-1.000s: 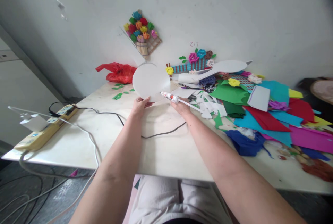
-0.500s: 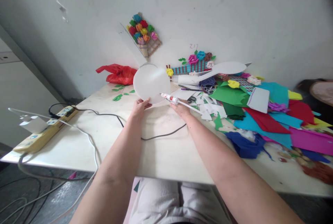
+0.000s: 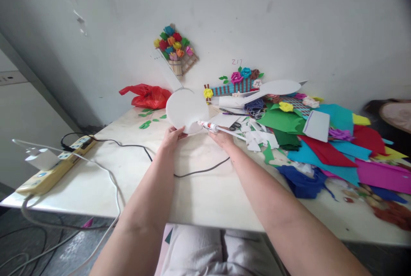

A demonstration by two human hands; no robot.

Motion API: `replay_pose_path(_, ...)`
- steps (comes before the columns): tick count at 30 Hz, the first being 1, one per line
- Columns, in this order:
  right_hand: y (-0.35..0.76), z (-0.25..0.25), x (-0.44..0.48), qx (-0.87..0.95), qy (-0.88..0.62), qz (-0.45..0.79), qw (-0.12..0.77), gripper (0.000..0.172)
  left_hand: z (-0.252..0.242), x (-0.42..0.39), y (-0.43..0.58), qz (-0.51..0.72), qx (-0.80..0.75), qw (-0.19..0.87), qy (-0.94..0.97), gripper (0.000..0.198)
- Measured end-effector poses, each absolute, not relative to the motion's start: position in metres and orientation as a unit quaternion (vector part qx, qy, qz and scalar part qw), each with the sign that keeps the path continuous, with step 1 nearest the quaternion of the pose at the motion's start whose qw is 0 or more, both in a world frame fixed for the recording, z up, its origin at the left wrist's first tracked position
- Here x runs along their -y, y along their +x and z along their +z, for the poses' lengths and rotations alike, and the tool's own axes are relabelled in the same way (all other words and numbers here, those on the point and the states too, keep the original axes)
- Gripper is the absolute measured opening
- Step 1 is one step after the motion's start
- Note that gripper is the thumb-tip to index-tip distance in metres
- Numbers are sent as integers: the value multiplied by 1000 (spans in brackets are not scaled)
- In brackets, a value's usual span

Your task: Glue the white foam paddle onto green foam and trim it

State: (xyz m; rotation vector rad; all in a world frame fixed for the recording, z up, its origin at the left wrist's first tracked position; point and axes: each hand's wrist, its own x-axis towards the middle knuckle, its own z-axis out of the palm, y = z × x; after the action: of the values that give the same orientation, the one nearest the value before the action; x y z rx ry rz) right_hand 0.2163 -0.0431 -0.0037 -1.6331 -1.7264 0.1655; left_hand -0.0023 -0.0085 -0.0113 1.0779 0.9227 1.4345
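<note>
A white round board (image 3: 184, 109) with a long strip like a fan's handle runs away from me toward the wall. My left hand (image 3: 175, 135) pinches its near rim between thumb and fingers. Wrapped in my right hand (image 3: 222, 138) is a hot glue gun (image 3: 208, 126), white with red marks, a long white glue stick jutting from its rear. The gun's nozzle points left at the lower right part of the round board; whether it touches the surface I cannot tell. A black cord (image 3: 199, 172) loops over the table below both hands.
Coloured felt sheets (image 3: 285, 117) and white scraps (image 3: 257, 135) crowd the right side. Behind lie a red plastic bag (image 3: 146, 96), a flower-decorated striped piece (image 3: 233, 85) and another white fan shape (image 3: 282, 86). A yellow power strip (image 3: 53, 173) with cables sits at left.
The round board has tipped slightly flatter, its far strip lower against the wall. The glue gun stays near the board's lower right part. My view has shifted a little upward.
</note>
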Motion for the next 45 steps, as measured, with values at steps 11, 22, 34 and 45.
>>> replay_pose_path(11,215,0,42,679,-647,60,342,17,-12,7,-3,595,-394,538,448,38)
replay_pose_path(22,215,0,40,687,-658,62,302,27,-4,14,1,598,-405,536,438,34)
replay_pose_path(34,213,7,44,691,-664,49,281,31,-9,9,-1,597,-396,534,448,36)
replay_pose_path(45,214,4,42,690,-665,46,282,32,-5,13,1,599,-399,528,450,36)
